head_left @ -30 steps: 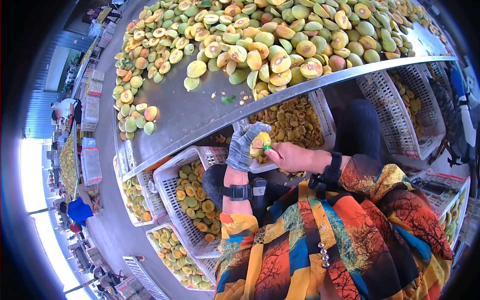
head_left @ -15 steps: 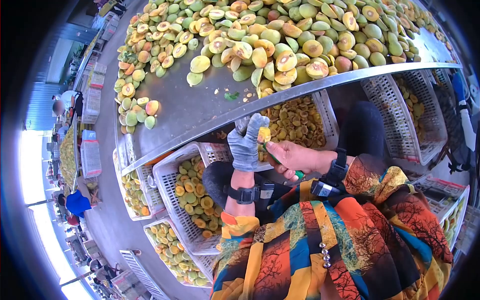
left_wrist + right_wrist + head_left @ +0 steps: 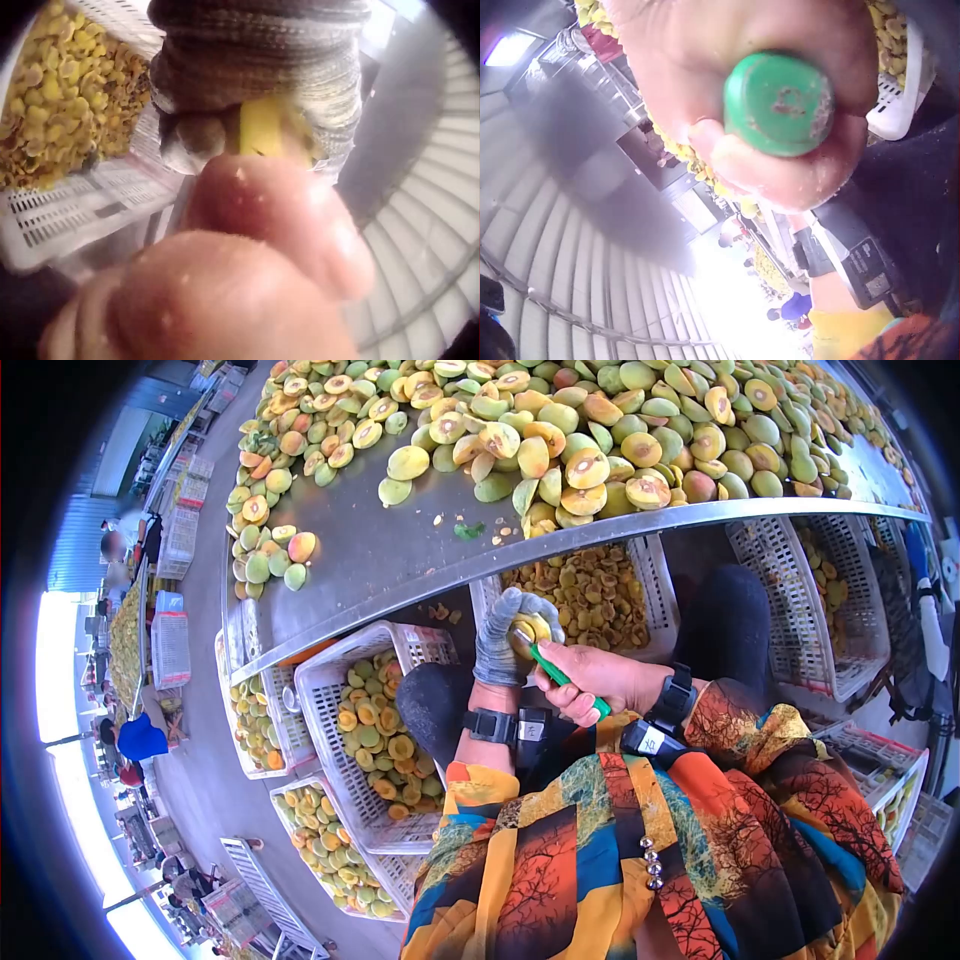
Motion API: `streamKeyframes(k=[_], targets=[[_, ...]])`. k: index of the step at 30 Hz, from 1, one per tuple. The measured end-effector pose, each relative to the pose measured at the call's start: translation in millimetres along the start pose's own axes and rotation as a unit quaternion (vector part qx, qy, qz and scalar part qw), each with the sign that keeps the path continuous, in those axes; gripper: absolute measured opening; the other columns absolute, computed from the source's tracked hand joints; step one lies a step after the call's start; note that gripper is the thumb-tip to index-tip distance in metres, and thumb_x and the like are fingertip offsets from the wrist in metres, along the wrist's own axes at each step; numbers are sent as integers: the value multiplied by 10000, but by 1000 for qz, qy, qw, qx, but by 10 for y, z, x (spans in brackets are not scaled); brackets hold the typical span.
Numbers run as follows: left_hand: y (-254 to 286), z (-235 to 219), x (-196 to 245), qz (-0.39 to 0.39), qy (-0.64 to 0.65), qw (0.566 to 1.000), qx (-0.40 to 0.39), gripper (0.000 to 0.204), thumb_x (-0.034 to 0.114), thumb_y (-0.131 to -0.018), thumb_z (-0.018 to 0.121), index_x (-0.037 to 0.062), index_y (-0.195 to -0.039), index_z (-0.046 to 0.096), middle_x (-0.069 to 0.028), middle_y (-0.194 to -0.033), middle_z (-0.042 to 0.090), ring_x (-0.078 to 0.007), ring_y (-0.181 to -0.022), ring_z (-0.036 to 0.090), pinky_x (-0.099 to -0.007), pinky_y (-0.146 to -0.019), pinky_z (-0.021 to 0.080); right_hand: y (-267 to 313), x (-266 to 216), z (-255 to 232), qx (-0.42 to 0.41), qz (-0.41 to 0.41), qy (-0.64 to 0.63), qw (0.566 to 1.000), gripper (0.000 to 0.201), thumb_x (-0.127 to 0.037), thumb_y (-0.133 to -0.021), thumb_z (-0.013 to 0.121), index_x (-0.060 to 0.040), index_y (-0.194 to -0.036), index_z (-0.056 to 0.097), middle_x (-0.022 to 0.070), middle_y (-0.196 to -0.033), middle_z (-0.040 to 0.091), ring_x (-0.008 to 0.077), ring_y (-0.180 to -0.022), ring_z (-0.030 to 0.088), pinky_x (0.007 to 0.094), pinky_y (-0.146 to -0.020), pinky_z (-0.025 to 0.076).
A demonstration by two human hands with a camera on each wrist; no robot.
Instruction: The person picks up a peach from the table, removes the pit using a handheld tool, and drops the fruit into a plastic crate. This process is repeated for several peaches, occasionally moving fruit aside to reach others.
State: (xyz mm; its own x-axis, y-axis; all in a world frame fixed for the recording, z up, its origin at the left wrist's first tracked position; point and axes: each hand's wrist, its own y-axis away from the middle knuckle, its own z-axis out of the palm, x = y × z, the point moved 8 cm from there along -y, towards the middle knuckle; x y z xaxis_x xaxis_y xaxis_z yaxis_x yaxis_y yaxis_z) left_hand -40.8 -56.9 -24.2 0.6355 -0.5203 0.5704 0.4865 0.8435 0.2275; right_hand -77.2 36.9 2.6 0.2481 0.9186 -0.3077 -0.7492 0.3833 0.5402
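Note:
In the head view my left hand (image 3: 497, 645), in a grey knit glove, grips a yellow-green stone fruit piece (image 3: 538, 626) over the basket under the table edge. The fruit's yellow flesh (image 3: 260, 127) shows between the gloved fingers in the left wrist view. My bare right hand (image 3: 600, 678) holds a green-handled knife (image 3: 567, 678), its working end at the fruit and mostly hidden. From the right wrist view, the butt of the green handle (image 3: 780, 103) pokes out of the curled fingers.
Halved stone fruits (image 3: 590, 465) are heaped on the metal table (image 3: 380, 545) ahead. Below its edge stands a white basket (image 3: 655, 585) of fruit scraps. Baskets of fruit halves, one white (image 3: 318, 705) at left and another (image 3: 790, 605) at right, flank my knees.
The left hand has turned the fruit and now wraps it more closely. My right hand has shifted slightly down and right, exposing more of the green handle.

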Motion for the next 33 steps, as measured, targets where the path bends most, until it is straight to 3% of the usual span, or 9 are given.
streamKeyframes(k=[5,9,13,15,17,19,20,27,33], targets=[[-12,1,11,55,161,984,60,252,362,-817,566,113,-849,593,-112,-784,615,-280,-608,602,-351,-482,509,-37,3,59,-60,-3,-44,997,428,-492,-907,288,-92,-807,405,-53,-526,292,39,-363,256,187,-306,246],[-106,-527,-222,-36,74,980,180,363,514,-830,459,199,-973,568,-34,-881,617,-211,-689,592,-315,-451,470,-90,-114,-12,-47,-70,-7,996,426,-478,-915,275,-89,-800,407,-43,-523,298,49,-356,268,201,-300,258],[14,-591,44,-15,34,972,233,554,602,-815,372,122,-1005,574,-30,-911,619,-182,-695,592,-279,-506,479,232,-555,-183,35,-220,36,974,408,-409,-934,276,-65,-793,443,-18,-529,336,69,-360,308,221,-345,313],[40,-499,209,40,0,964,261,454,545,-762,544,122,-925,571,-5,-728,583,-144,-507,555,-253,-317,351,316,-663,-363,109,-253,144,951,363,-378,-928,332,-67,-793,462,-24,-526,360,60,-377,340,208,-351,314],[131,-444,291,61,-114,959,251,404,483,-762,588,110,-919,586,-12,-758,593,-132,-546,563,-249,-371,395,211,-638,-714,245,-210,297,899,336,-336,-905,413,-37,-779,497,46,-508,448,163,-379,431,279,-379,369],[116,-321,359,100,-231,944,214,293,253,-735,704,54,-934,622,-43,-879,608,-115,-722,586,-223,-617,482,432,-905,-510,332,-423,570,621,346,-324,-867,479,-3,-746,523,158,-553,524,319,-452,508,383,-458,421],[115,-251,338,102,-294,932,187,300,245,-746,693,49,-960,616,-31,-892,610,-109,-774,574,-226,-682,468,438,-884,-523,344,-396,590,614,337,-307,-836,522,15,-737,535,222,-624,541,403,-570,531,451,-552,433],[-51,-396,44,64,-450,875,168,312,154,-749,681,35,-1026,601,-12,-914,600,-89,-834,540,-229,-738,433,362,-665,-416,408,-383,627,542,295,-265,-836,537,9,-730,505,223,-579,523,398,-556,530,437,-487,413],[31,-408,-7,-68,-196,938,279,529,525,-742,599,77,-1022,577,-42,-882,584,-147,-722,566,-263,-615,470,555,-888,-511,425,-445,526,587,238,-197,-807,571,17,-739,492,217,-582,512,395,-559,534,415,-479,409]])
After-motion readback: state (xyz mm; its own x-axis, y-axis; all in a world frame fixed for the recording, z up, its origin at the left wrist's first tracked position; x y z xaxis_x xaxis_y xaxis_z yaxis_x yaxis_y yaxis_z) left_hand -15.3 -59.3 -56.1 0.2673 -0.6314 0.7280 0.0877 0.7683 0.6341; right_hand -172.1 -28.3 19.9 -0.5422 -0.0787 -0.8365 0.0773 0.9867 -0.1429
